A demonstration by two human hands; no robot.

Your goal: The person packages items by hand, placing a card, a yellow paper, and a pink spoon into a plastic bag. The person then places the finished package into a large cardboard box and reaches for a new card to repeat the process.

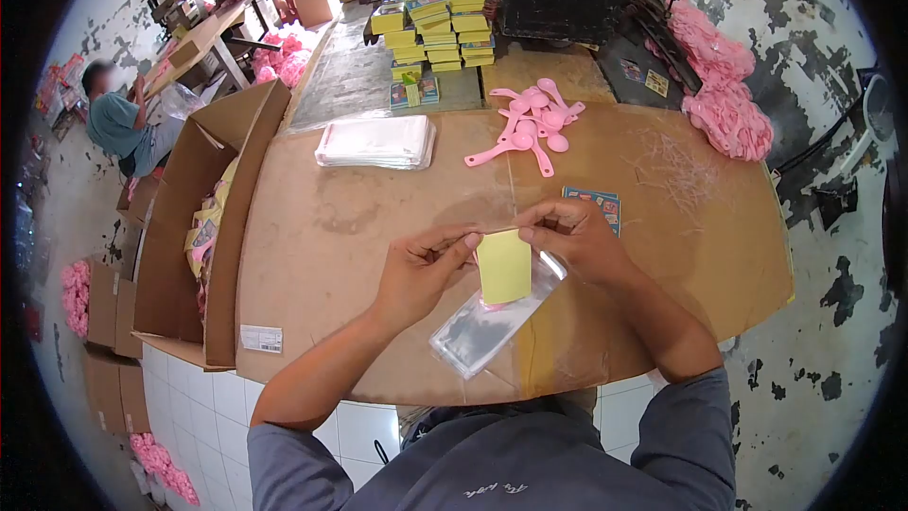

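Observation:
My left hand [423, 270] and my right hand [579, 238] meet over the middle of a cardboard-covered table [322, 255]. Together they pinch a yellow card [504, 266] at the mouth of a clear plastic bag [487, 322], which hangs down toward me. Something pink shows under the card's lower edge, inside the bag. A colourful printed card [598, 203] lies on the cardboard just behind my right hand. Farther back rests a loose pile of pink plastic spoons [532, 123].
A stack of clear bags [375, 142] lies at the back left. An open carton [203, 227] with packed items stands left of the table. Stacks of yellow boxes [440, 19] and heaps of pink spoons [724, 85] sit beyond. A person [118, 123] sits far left.

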